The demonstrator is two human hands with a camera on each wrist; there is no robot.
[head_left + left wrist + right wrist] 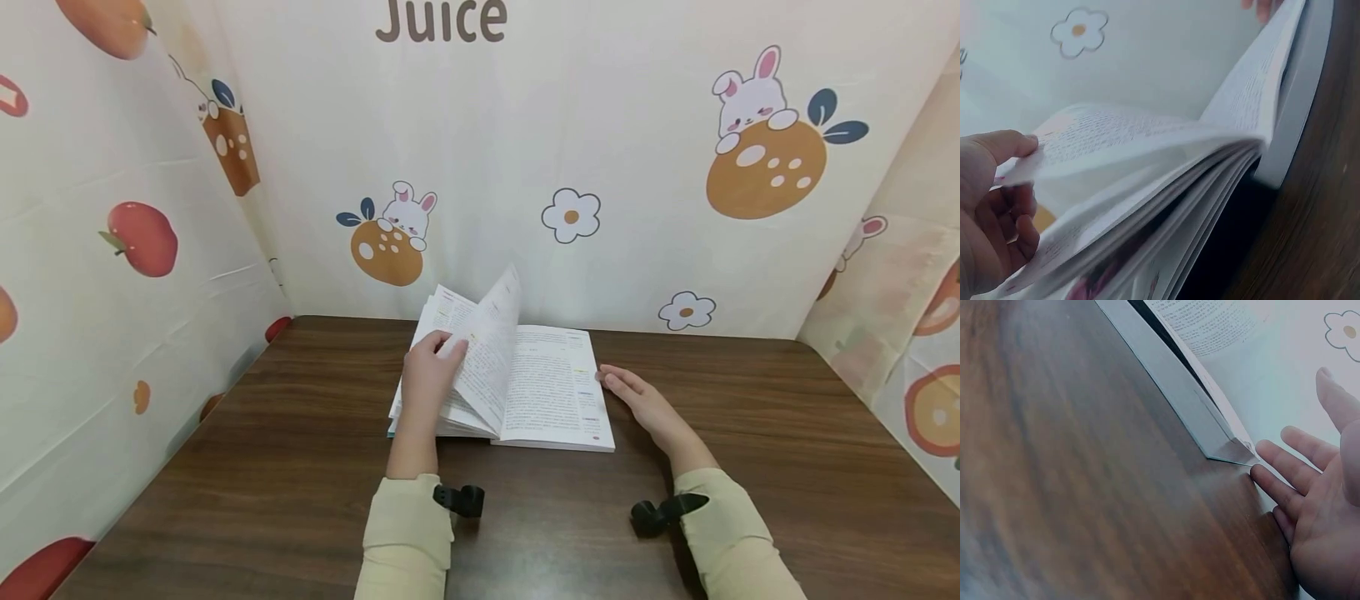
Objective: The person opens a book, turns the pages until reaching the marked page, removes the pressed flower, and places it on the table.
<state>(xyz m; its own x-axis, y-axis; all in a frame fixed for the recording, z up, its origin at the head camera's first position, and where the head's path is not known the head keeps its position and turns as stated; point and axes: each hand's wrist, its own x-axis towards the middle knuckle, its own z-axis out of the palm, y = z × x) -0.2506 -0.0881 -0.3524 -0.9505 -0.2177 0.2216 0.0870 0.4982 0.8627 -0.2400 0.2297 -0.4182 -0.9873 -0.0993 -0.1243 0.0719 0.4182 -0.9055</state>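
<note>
An open book (551, 387) with printed text lies on the wooden table, near its back edge. My left hand (429, 375) is over the left half and pinches a raised page (491, 350) between thumb and fingers. That page stands up and bends near the spine. In the left wrist view the thumb lies on top of the page (1104, 140), with the other fingers curled below it and more pages fanned beneath. At the book's right edge is my right hand (645, 404), fingers loosely extended, fingertips right at the corner of the pages (1244, 447).
The brown wooden table (300, 500) spreads around the book. Behind it hangs a pale curtain (630, 267) printed with rabbits, fruit and flowers, and similar cloth stands at both sides. Black wrist cameras (468, 502) are strapped over the sleeves.
</note>
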